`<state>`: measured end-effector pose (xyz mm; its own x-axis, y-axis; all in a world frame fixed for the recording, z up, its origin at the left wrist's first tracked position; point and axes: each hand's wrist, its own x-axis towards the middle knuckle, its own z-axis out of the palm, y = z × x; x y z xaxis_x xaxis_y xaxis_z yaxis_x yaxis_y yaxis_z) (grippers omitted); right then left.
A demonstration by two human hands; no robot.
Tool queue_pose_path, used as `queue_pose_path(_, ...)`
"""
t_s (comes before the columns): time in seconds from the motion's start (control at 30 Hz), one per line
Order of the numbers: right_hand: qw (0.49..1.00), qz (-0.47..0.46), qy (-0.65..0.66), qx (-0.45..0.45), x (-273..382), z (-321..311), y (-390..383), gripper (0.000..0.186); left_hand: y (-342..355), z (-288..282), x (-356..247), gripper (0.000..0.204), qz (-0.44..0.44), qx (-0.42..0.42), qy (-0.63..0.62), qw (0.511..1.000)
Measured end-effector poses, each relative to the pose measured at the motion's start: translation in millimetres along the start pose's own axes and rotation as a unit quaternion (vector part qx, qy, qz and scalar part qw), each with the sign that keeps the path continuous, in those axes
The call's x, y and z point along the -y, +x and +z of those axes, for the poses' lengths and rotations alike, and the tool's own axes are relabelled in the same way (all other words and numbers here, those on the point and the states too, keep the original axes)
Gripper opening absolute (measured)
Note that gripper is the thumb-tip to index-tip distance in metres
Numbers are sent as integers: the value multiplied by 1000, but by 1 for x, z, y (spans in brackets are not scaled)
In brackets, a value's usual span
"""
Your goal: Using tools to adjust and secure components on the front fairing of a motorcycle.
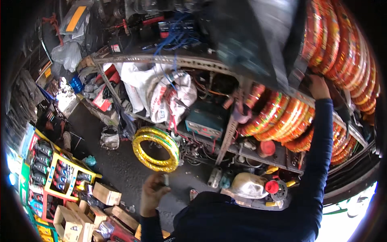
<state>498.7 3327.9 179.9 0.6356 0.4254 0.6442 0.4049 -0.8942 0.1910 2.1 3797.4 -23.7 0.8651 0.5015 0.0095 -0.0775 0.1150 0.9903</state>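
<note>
My left hand point(154, 191) is low in front of me with its fingers closed round a small greyish piece point(165, 180), too small to name. Just beyond it, a tyre in shiny gold wrapping point(174, 159) is on the dark floor. My right arm stretches up to the right, and my right hand point(319, 87) is at the upper shelf's edge, against dark material. Its fingers are in shadow and partly hidden, so their grip does not show. Several tyres in orange foil point(332, 44) stand close beside that hand, and more orange-wrapped tyres point(278, 119) fill the shelf below.
A large dark sheet point(250, 44), partly blurred, hangs before the shelves. White sacks point(175, 99) and a dark green box point(205, 121) occupy the metal rack. At left are a yellow bottle rack point(60, 171) and open cardboard boxes point(72, 226). A whitish container point(248, 183) stands low at right.
</note>
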Motion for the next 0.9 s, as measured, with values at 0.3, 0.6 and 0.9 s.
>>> queue_pose_path(0.3,938,232,231,-114,92,29,-56,30,185,-87,-59,52,107,21,76,991)
queue_pose_path(0.6,853,469,130,-188,225,15,-199,39,485,-109,-231,34,442,47,458,770)
queue_pose_path(0.9,756,533,300,234,406,153,-289,18,566,-112,-251,32,494,133,529,676)
